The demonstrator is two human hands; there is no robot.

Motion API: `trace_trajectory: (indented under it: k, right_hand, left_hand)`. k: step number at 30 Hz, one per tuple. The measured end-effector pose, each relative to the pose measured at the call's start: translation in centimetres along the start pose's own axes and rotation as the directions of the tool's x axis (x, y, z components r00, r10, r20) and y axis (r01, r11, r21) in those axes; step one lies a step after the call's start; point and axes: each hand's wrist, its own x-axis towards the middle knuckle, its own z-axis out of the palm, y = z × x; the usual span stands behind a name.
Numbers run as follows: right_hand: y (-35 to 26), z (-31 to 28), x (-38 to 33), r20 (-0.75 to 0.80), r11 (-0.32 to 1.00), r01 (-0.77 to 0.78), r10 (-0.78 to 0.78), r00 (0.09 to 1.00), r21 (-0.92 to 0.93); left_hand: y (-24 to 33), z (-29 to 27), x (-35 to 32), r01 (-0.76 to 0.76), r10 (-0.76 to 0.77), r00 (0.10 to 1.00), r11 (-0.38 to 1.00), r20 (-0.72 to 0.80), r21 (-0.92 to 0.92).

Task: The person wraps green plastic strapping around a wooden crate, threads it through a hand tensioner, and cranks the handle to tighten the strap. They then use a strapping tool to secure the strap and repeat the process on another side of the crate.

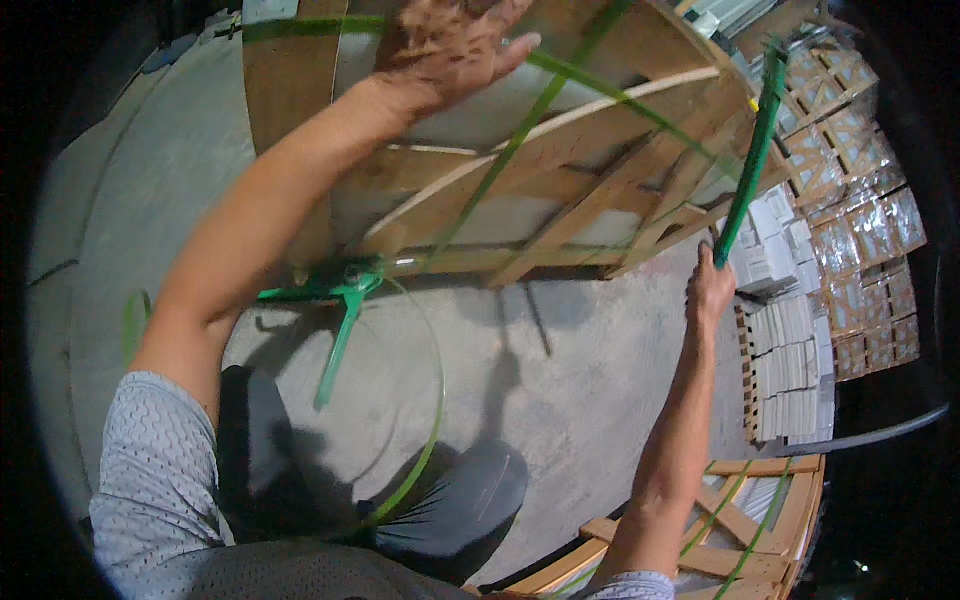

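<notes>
My left hand (450,45) reaches across the top of a large wooden crate (560,225), its fingers spread and slightly smeared by motion. I cannot tell whether it touches the crate. Green plastic straps (520,130) cross over the crate's boards and pale panels. Out to the right, my right hand (710,285) is closed round the lower end of a long green bar (752,165), which slants up past the crate's right end. A green metal tool with a lever (345,330) is at the crate's near left, below my left forearm. A loose green strap (436,400) curves from there toward my legs.
Stacked white goods (785,370) stand on a pallet to the right. Beyond them are wrapped brown cartons (865,250). Another strapped wooden crate (740,540) lies close at the lower right. Grey concrete floor (570,380) stretches between the crates.
</notes>
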Motion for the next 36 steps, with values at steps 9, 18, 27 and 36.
trace_trajectory:
  k: [9,18,27,36]
  right_hand:
    - [11.5,-0.4,-22.8,0.261,0.707,-0.429,0.340,0.903,0.562]
    - [20.3,-0.9,-41.2,0.616,0.609,-0.735,0.465,0.636,0.299]
    - [20.6,-10.3,-42.4,0.743,0.659,-0.739,0.422,0.520,0.143]
    - [13.0,-12.1,-32.1,0.292,0.379,-0.284,0.038,0.956,0.881]
  left_hand:
    - [13.7,-2.9,-12.2,0.320,-0.209,0.947,0.608,0.243,-0.726]
    - [32.8,-3.1,-25.8,0.939,-0.106,0.324,0.158,0.940,-0.306]
    - [37.7,-4.0,-33.9,0.783,0.147,-0.301,-0.526,0.942,0.332]
    - [38.8,-7.4,-39.1,0.772,-0.044,-0.498,-0.478,0.866,0.419]
